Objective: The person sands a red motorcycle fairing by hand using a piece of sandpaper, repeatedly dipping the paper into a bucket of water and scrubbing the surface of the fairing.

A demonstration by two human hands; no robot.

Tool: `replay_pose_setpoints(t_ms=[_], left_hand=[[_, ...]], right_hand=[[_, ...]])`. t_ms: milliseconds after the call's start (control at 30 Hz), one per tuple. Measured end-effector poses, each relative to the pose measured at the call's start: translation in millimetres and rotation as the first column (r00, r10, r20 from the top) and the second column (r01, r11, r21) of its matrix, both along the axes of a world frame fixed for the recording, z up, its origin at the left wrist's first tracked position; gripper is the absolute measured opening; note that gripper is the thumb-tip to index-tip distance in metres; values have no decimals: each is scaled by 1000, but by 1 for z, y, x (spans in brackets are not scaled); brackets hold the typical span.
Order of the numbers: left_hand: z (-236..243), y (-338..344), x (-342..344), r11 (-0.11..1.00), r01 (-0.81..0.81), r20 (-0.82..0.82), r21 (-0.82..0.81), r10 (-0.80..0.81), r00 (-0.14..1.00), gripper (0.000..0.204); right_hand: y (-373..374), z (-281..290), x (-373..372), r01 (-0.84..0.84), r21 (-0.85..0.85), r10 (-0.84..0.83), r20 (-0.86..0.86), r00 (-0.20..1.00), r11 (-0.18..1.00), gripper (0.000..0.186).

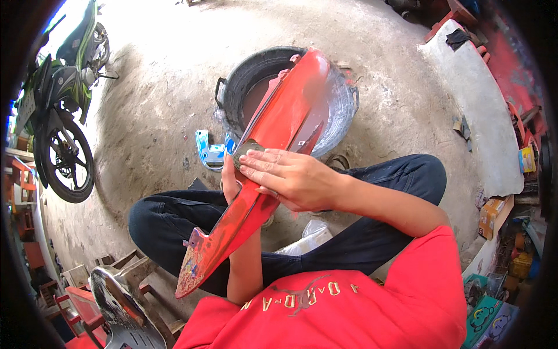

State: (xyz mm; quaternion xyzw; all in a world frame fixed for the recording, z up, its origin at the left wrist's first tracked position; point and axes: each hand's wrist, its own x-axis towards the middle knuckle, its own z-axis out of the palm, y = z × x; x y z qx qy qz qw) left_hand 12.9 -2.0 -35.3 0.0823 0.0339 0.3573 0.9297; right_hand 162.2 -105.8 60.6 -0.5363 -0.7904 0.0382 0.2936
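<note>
My right hand [290, 177] pressed flat on red motorcycle fairing panel [273, 139] | left hand [230, 177] grips beneath (mostly hidden) | tyre basin [244, 81] behind

1. Upper garment: red short-sleeved shirt [349, 302]; gold-toned lettering and a figure emblem printed across the chest.
2. Lower garment: dark navy trousers [174, 221], both legs covered.
3. Forearms and both hands bare; no gloves, watch or rings discernible.
</note>
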Motion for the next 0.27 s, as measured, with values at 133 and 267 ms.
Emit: replay_pose_setpoints(t_ms=[133, 267], left_hand=[[46, -14, 15, 994, 51, -269, 92, -25, 963, 48], [56, -14, 16, 984, 163, -36, 75, -161, 986, 48]], right_hand=[[19, -27, 67, 332, -2, -331, -61, 942, 943, 48], [22, -26, 62, 310, 41, -311, 17, 950, 950, 45]])
